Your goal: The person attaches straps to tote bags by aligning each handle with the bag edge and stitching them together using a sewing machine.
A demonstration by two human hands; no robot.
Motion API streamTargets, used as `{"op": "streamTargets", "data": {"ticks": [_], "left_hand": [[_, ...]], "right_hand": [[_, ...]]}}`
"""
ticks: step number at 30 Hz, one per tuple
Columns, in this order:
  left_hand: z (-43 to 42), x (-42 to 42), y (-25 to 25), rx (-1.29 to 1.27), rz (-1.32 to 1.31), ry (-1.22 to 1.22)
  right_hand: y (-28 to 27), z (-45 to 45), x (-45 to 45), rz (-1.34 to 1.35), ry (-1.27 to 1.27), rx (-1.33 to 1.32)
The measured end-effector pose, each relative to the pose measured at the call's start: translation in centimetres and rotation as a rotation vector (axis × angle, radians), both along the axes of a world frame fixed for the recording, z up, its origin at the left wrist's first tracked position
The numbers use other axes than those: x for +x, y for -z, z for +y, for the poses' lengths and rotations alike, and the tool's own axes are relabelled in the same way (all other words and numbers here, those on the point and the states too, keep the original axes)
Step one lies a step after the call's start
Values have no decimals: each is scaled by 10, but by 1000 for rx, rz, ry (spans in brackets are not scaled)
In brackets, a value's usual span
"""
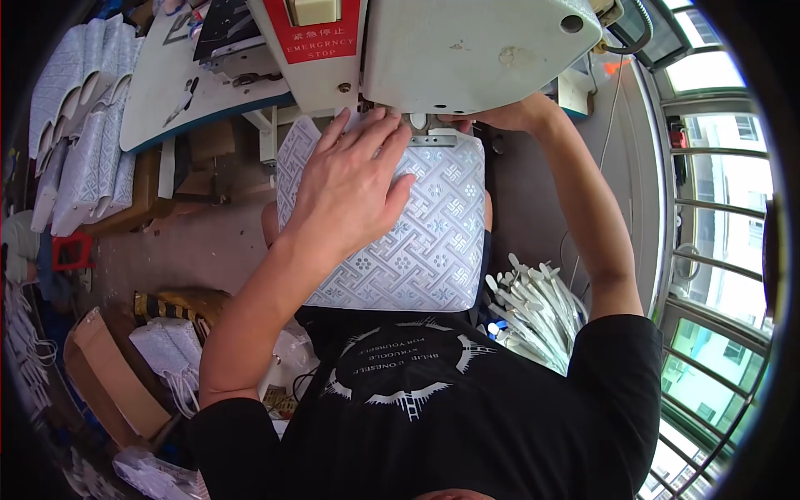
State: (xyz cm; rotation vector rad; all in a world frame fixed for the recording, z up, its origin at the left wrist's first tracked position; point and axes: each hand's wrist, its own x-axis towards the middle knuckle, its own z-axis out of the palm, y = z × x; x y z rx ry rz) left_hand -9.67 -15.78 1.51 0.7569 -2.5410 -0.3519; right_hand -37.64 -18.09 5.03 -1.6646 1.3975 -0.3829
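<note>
A silver-white patterned panel [408, 258], perhaps a bag or case, lies over the lap with its far edge under a pale machine head [475, 50]. My left hand [350, 175] rests flat on its upper left part, fingers stretched out and slightly spread toward the machine. Between the hands, a small metal bracket [433, 140] of the machine sits against the panel's far edge. My right hand [508, 114] reaches in beneath the machine head at the panel's far right corner. Its fingers are mostly hidden, so any hold is not visible.
A red emergency-stop plate [312, 37] is on the machine. Scissors [182, 102] lie on the white table [150, 117]. Several similar patterned pieces [92, 167] are stacked at left. A bundle of white strips [537, 312] stands at right, a cardboard box [117, 375] at lower left.
</note>
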Motion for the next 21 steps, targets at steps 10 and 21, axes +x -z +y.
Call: {"op": "streamTargets", "data": {"ticks": [10,21], "left_hand": [[3,9,-2,13,-30,-9],[66,148,113,1329,777,-432]], "right_hand": [[3,2,17,39,46,19],[18,101,25,-672,430,-631]]}}
